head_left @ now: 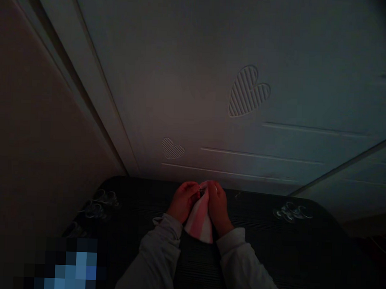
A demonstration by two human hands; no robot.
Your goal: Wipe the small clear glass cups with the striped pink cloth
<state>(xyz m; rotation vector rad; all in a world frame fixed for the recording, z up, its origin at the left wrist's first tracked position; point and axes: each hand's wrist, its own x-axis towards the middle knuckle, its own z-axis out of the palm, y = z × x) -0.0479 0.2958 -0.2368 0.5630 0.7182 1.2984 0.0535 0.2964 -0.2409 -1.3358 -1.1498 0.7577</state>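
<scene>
Pink-and-white cloth [198, 221], six o'clock, above dark table [259, 232]: right hand [218, 205] grasps it; left hand [181, 202] curled at its top, hold too dark to tell. Light, even pressure likely best.

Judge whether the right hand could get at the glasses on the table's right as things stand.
Probably yes: no tall thing shows between the right hand and those glasses, though it would likely have to let go of the cloth first.
</scene>
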